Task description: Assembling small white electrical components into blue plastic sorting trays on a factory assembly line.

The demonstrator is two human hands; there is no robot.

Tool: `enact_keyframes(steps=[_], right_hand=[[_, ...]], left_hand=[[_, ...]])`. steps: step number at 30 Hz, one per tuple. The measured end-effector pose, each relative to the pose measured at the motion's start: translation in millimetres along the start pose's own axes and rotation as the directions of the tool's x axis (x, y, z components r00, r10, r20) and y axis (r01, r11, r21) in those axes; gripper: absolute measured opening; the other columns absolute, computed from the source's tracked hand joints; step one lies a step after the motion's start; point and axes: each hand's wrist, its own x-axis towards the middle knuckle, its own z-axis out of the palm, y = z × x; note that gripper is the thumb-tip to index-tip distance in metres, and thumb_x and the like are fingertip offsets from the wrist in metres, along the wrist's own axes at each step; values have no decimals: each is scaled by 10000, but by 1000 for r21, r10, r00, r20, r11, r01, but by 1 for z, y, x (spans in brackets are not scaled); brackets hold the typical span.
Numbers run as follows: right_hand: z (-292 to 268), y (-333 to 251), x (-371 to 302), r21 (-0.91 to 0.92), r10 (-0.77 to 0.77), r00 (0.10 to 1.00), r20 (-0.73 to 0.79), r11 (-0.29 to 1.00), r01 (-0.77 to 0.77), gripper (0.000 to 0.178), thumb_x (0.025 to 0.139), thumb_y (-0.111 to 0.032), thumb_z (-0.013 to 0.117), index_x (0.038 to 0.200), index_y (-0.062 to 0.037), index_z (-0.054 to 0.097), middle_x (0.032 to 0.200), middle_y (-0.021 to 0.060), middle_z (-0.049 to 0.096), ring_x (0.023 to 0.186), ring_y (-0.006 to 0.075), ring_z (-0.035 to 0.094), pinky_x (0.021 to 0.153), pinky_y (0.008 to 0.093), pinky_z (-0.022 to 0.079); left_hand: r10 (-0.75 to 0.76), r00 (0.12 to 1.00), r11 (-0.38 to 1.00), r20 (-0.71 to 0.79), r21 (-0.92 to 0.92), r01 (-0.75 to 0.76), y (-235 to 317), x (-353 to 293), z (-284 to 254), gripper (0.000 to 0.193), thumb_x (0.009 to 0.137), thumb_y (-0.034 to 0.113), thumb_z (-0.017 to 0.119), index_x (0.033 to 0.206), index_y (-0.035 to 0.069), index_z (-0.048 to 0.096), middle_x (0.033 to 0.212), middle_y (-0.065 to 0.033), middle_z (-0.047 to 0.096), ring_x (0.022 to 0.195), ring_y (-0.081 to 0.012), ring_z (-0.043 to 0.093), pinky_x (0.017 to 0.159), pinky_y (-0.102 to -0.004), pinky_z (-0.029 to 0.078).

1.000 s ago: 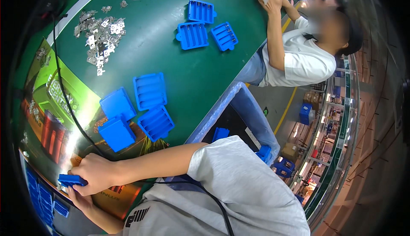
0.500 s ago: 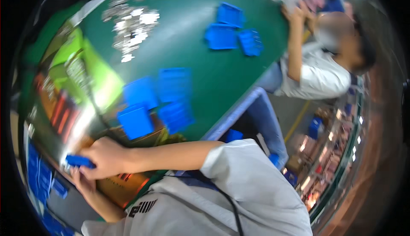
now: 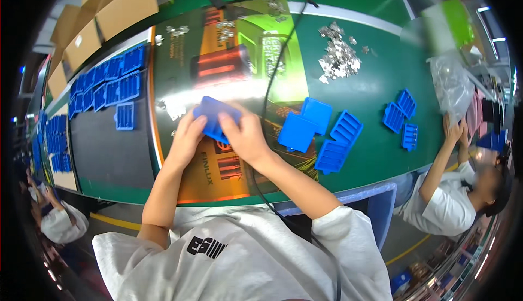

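Two-handed grip: left hand (image 3: 187, 136) and right hand (image 3: 248, 137) pinch a blue case (image 3: 214, 108) at ten o'clock from centre; a swing toward three o'clock could snag the black cable (image 3: 267, 96)

Held blue case (image 3: 216, 107) smooth plastic, perhaps matt; printed sheet (image 3: 218, 185) glossy; small pieces (image 3: 340, 61) shiny metal.

On your green table (image 3: 376, 99) lie a printed sheet (image 3: 231, 77), a dark mat (image 3: 113, 151) left of it, and metal pieces (image 3: 340, 61) and blue trays (image 3: 393, 117) right of it.
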Motion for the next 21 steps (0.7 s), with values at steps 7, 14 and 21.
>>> enact_keyframes(steps=[7,14,21], right_hand=[[-6,-11,-2,136,124,991,44,982,-128,362,1000,-351,434,972,-10,553,781,11,574,687,64,545,625,232,460],[-12,-5,8,280,228,966,119,926,-253,601,1005,-495,248,963,12,569,777,124,641,594,177,605,545,280,504],[-18,3,10,340,293,943,156,881,-329,719,975,-583,175,946,10,581,789,124,651,650,205,620,574,312,513]], left_hand=[[188,981,937,-44,307,-166,1,-1,14,214,962,231,501,1006,28,551,805,-20,587,684,-84,549,605,-244,448],[178,974,963,143,178,-202,20,-7,19,289,1011,256,368,931,25,522,858,-24,563,759,-110,523,732,-265,435],[167,983,938,77,294,-183,9,-5,16,303,1004,243,393,847,26,534,789,-23,566,736,-107,522,700,-264,440]])
